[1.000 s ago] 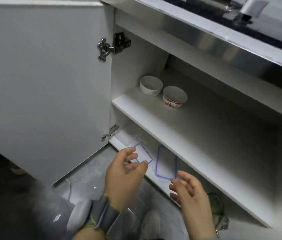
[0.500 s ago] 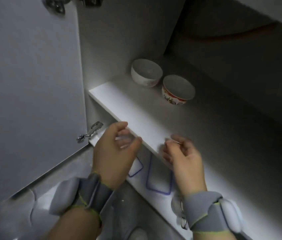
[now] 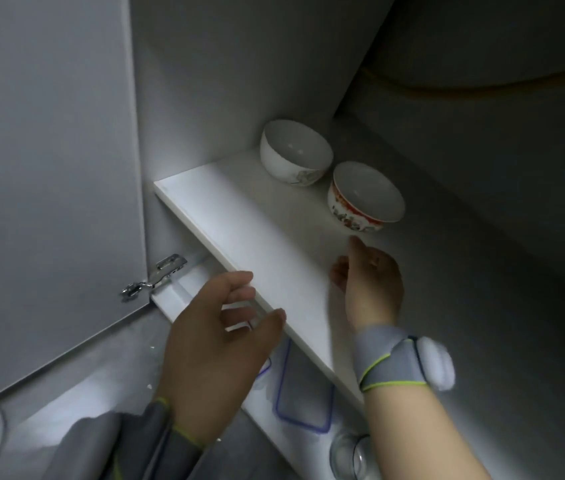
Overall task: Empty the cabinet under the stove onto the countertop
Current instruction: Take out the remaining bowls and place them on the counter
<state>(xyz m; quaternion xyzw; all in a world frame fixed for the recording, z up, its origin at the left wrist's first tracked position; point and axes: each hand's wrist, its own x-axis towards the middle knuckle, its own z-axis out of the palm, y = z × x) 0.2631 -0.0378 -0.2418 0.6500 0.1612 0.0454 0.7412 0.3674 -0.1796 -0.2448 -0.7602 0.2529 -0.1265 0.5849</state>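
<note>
Hands are both empty. The right hand (image 3: 371, 278), loosely curled, hovers over the white cabinet shelf (image 3: 239, 230), just short of the red-patterned white ceramic bowl (image 3: 365, 199), likely its first pick as the nearer one. The left hand (image 3: 218, 341), relaxed and spread, sits at the shelf's front edge, perhaps for balance. Farther back stands the plain white ceramic bowl (image 3: 294, 152); a blue-rimmed clear plastic lid (image 3: 305, 400) lies below.
</note>
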